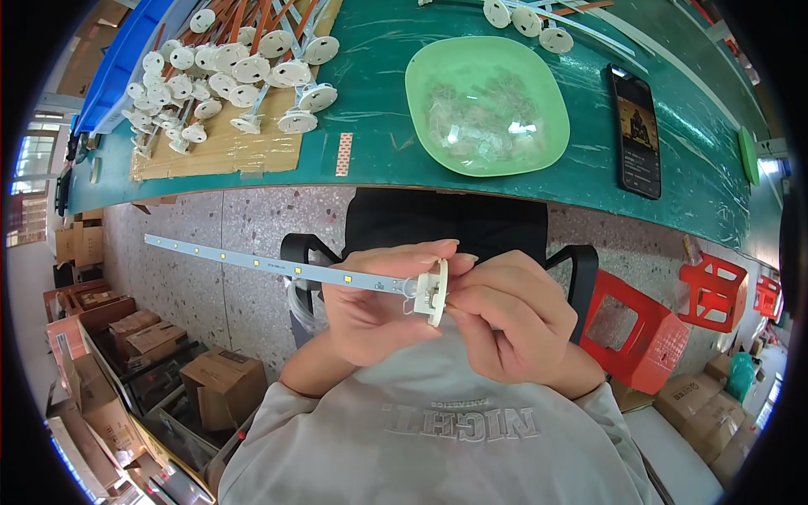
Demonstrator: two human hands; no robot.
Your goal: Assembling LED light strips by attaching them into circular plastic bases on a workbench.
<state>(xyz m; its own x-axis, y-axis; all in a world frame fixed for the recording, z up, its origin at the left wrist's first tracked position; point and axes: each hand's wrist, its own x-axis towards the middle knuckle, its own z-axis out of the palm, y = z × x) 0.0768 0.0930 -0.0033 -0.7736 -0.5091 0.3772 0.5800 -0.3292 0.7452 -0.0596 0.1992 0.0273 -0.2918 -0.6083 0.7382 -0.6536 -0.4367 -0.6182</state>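
Above my lap, my left hand (362, 316) is closed around a white round end cap (440, 293), thumb at its lower rim and fingers at its upper rim. From the cap a narrow LED strip (252, 262) with yellow chips runs out to the left. Short wires loop between the strip and the cap. On the cap's outer side, my right hand (522, 316) is closed in a pinch, fingertips against or very near its face. Whatever may be between those fingertips is hidden.
Ahead is a green-topped table (362, 101). It bears a pile of similar capped strips (236, 76) on cardboard, a green bowl (412, 93) of small clear pieces and a phone (635, 130). Red stools (631, 332) stand right; cardboard boxes (223, 383) lie left.
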